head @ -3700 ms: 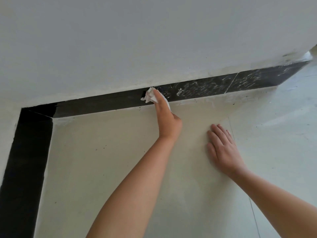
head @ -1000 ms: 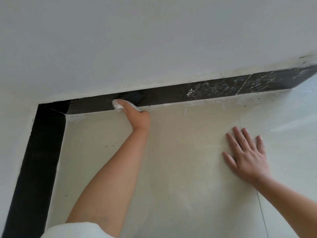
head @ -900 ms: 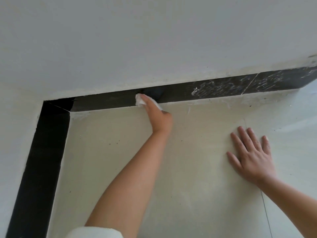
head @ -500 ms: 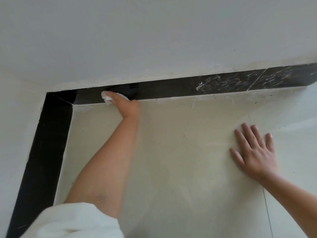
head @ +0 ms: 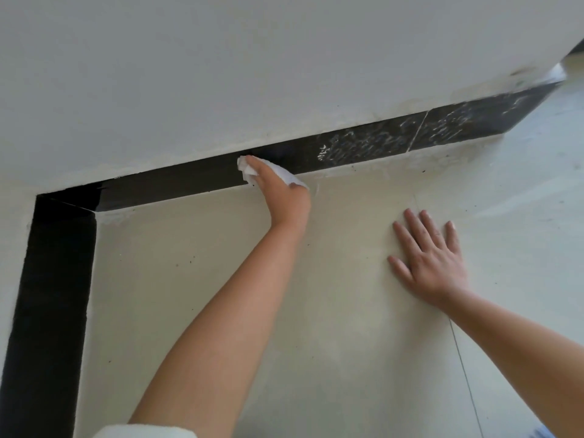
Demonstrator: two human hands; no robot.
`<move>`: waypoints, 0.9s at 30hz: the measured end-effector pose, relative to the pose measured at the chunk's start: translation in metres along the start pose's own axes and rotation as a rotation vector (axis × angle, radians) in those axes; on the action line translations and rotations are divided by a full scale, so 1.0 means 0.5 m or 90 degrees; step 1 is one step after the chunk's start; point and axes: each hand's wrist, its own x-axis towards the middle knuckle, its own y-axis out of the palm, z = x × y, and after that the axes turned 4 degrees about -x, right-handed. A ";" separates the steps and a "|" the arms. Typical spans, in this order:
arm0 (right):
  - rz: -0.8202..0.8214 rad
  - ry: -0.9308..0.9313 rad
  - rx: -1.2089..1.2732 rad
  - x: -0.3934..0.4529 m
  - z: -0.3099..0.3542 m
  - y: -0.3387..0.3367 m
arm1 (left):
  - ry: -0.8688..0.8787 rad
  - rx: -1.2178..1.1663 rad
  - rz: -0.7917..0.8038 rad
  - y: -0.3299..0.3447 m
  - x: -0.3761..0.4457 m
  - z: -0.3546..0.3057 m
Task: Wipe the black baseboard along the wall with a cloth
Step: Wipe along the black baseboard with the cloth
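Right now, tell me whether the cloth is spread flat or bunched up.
Bunched up. The white cloth is crumpled under the left hand, which presses it against the black baseboard; wrinkled folds stick out past the fingertips.

wall (head: 221, 74): pale grey, plain | floor (head: 196, 279): cream tile, dark specks, thin seam

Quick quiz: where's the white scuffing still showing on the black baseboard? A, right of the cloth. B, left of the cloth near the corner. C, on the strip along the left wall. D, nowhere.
A: the white streaks mark the baseboard right of the cloth that the left hand presses on it.
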 end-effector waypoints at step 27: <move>-0.028 -0.014 0.044 -0.055 -0.096 -0.015 | 0.186 0.007 -0.010 0.197 -0.079 -0.064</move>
